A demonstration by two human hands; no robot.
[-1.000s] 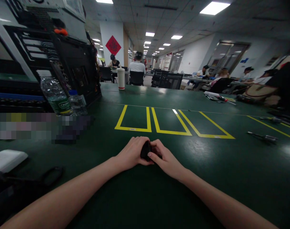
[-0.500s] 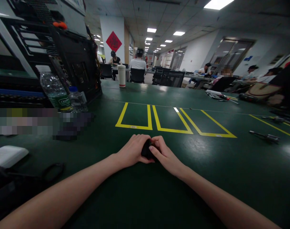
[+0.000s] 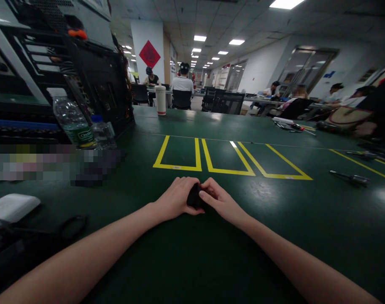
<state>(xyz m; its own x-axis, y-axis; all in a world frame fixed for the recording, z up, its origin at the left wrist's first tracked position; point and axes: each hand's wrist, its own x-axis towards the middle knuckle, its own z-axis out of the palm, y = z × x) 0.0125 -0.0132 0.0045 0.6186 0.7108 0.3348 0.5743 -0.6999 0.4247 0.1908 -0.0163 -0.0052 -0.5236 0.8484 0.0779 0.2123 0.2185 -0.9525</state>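
A small black object (image 3: pixel 193 197), too dark to name, sits between my hands low over the green table (image 3: pixel 192 257). My left hand (image 3: pixel 177 196) is wrapped around its left side, fingers over the top and thumb below. From the right, my right hand (image 3: pixel 220 198) is closed with thumb and forefinger pinching at the object's right edge; its other fingers curl out of sight. Much of the object is hidden by the hands. Just beyond them, yellow tape outlines (image 3: pixel 178 167) mark the tabletop.
To the left stand a water bottle (image 3: pixel 72 120), a smaller blue-capped bottle (image 3: pixel 103 134) and a black computer case (image 3: pixel 103 93). A white cup (image 3: pixel 161 100) is farther back. A screwdriver-like tool (image 3: pixel 350 179) lies at right; a white box (image 3: pixel 13 207) sits near left. People sit beyond the table.
The camera view has shifted slightly. Both hands stay around the black object, with only small movement of the right fingers along its edge.
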